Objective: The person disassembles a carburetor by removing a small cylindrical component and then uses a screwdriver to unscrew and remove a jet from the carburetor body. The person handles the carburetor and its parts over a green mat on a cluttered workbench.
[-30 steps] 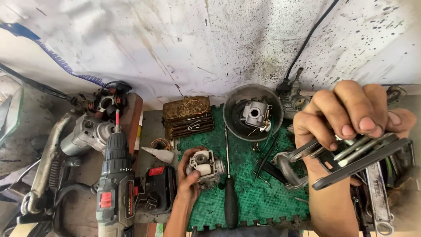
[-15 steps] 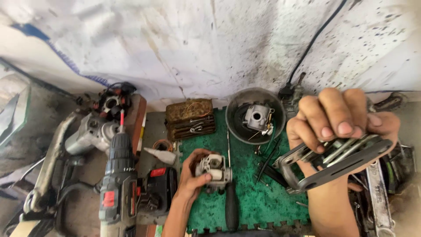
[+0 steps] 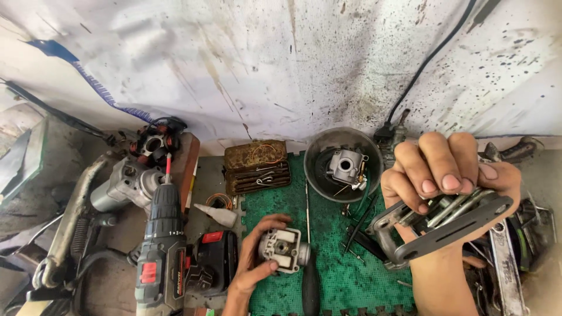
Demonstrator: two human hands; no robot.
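Fingers of the left hand wrap a small grey carburetor body, held low over the near-left part of the green mat, beside a black-handled screwdriver lying across it. The right hand is raised above the mat's right edge, closed tight around a grey holder of hex keys. A round metal bowl with another carburetor part inside sits at the mat's far edge, next to a rusty flat tin at its far-left corner. Off the mat's left edge lies a cordless drill with a red bit.
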